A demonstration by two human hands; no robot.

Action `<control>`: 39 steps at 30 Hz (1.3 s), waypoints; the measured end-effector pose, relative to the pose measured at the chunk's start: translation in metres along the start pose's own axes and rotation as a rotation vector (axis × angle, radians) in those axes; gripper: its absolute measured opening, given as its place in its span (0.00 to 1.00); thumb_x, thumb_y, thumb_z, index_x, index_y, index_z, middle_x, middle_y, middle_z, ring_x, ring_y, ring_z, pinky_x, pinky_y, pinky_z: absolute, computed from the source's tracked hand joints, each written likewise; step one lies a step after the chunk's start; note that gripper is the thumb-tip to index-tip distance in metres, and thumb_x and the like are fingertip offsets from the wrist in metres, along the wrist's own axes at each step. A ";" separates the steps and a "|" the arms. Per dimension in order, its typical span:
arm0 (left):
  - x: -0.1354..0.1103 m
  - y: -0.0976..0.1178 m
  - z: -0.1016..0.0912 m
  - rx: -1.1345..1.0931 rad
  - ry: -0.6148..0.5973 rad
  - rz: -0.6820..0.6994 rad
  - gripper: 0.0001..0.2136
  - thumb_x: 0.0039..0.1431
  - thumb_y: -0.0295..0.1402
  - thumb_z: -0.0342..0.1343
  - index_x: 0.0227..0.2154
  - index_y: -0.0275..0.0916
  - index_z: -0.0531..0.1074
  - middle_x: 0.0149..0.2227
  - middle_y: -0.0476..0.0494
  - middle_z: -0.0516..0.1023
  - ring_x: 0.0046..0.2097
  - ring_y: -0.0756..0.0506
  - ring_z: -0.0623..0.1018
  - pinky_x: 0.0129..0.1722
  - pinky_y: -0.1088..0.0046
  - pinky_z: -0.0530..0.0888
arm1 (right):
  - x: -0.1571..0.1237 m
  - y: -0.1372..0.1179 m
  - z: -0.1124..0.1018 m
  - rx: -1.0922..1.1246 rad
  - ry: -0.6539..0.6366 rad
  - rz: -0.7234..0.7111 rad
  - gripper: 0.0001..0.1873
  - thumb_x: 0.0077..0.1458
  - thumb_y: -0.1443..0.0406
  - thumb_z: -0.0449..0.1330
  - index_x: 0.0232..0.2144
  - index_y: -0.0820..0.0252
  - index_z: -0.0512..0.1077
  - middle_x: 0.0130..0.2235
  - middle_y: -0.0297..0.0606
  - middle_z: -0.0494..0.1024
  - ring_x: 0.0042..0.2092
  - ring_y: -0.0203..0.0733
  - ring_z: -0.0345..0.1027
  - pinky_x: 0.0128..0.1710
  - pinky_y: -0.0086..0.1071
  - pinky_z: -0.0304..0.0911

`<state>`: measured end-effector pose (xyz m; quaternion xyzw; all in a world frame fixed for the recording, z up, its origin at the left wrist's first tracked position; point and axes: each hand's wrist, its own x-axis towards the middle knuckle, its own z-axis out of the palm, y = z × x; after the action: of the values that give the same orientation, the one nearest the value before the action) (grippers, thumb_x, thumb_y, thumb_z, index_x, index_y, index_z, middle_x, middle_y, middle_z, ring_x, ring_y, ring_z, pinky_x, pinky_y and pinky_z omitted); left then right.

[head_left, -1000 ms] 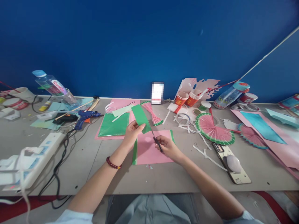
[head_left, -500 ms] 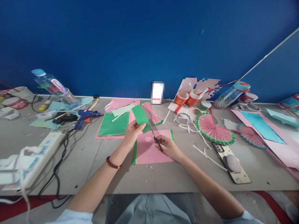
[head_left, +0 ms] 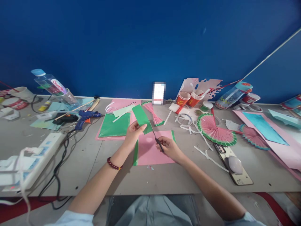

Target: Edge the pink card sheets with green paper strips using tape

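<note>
My left hand [head_left: 135,131] pinches a green strip of paper [head_left: 141,115] between thumb and fingers, tilted up above the table. My right hand [head_left: 168,147] is closed around the dark handles of a pair of scissors [head_left: 159,144], whose blades lie along the strip's right edge. Under both hands rests a pink sheet of paper [head_left: 155,153] with green bands along its left and right edges. Beyond the strip lies a folded pink paper fan [head_left: 154,113] with green ends. A pack of green paper [head_left: 115,125] sits left of my left hand.
A blue hot glue gun [head_left: 86,116] and a white power strip [head_left: 44,157] with cables are at left. Right of my hands are an opened watermelon fan [head_left: 215,131], white paper strips [head_left: 211,159], red paper cups [head_left: 182,99] and a phone [head_left: 244,175] with a white mouse on it.
Almost nothing differs. Both hands, the green strip and the scissors hold nearly the same place; the view has shifted very slightly.
</note>
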<state>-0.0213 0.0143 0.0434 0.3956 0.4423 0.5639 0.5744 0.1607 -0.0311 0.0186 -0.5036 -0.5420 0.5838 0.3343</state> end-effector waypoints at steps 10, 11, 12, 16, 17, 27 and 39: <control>0.001 -0.003 -0.002 0.026 0.000 -0.019 0.15 0.40 0.38 0.66 0.32 0.38 0.75 0.30 0.47 0.78 0.31 0.49 0.74 0.27 0.77 0.68 | 0.001 0.001 0.001 0.027 0.006 0.018 0.16 0.42 0.56 0.63 0.27 0.61 0.67 0.26 0.33 0.69 0.27 0.32 0.61 0.26 0.27 0.57; 0.001 -0.002 -0.002 0.028 -0.003 -0.017 0.14 0.40 0.38 0.66 0.32 0.38 0.75 0.30 0.47 0.78 0.31 0.49 0.74 0.27 0.77 0.68 | 0.001 0.001 0.001 0.033 0.005 0.021 0.16 0.42 0.56 0.64 0.27 0.61 0.67 0.25 0.33 0.69 0.27 0.32 0.61 0.26 0.27 0.57; 0.001 -0.002 -0.002 0.029 -0.005 -0.014 0.14 0.40 0.38 0.66 0.32 0.38 0.75 0.29 0.47 0.78 0.31 0.49 0.74 0.27 0.76 0.68 | 0.002 0.000 0.001 0.038 0.004 0.026 0.16 0.42 0.56 0.64 0.27 0.61 0.67 0.25 0.33 0.69 0.27 0.32 0.60 0.25 0.27 0.56; 0.001 0.000 -0.003 0.037 -0.002 0.002 0.14 0.41 0.39 0.66 0.31 0.38 0.75 0.27 0.47 0.77 0.33 0.47 0.75 0.30 0.76 0.69 | 0.001 -0.003 0.002 0.028 0.009 0.053 0.15 0.41 0.57 0.64 0.27 0.61 0.67 0.24 0.32 0.68 0.25 0.31 0.58 0.24 0.27 0.55; 0.001 -0.001 -0.004 0.042 -0.007 0.002 0.14 0.41 0.39 0.65 0.32 0.38 0.75 0.28 0.47 0.78 0.34 0.47 0.76 0.30 0.76 0.69 | 0.000 -0.004 0.002 0.023 0.009 0.058 0.15 0.41 0.57 0.64 0.27 0.61 0.67 0.24 0.32 0.68 0.25 0.31 0.58 0.23 0.26 0.54; 0.006 -0.013 -0.009 0.070 0.016 0.004 0.15 0.44 0.43 0.64 0.31 0.36 0.75 0.32 0.43 0.79 0.34 0.47 0.76 0.34 0.73 0.69 | 0.000 0.004 0.003 -0.004 -0.014 0.003 0.16 0.43 0.54 0.63 0.26 0.61 0.68 0.23 0.30 0.67 0.25 0.31 0.60 0.25 0.27 0.56; 0.001 -0.010 -0.003 0.093 -0.024 0.046 0.13 0.43 0.40 0.65 0.28 0.36 0.76 0.28 0.45 0.77 0.31 0.47 0.74 0.34 0.72 0.71 | -0.001 0.002 0.002 0.021 -0.038 -0.023 0.17 0.46 0.53 0.61 0.28 0.61 0.67 0.23 0.33 0.70 0.25 0.33 0.63 0.25 0.27 0.59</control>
<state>-0.0213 0.0146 0.0331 0.4385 0.4520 0.5510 0.5475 0.1595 -0.0330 0.0168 -0.4828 -0.5479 0.5950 0.3357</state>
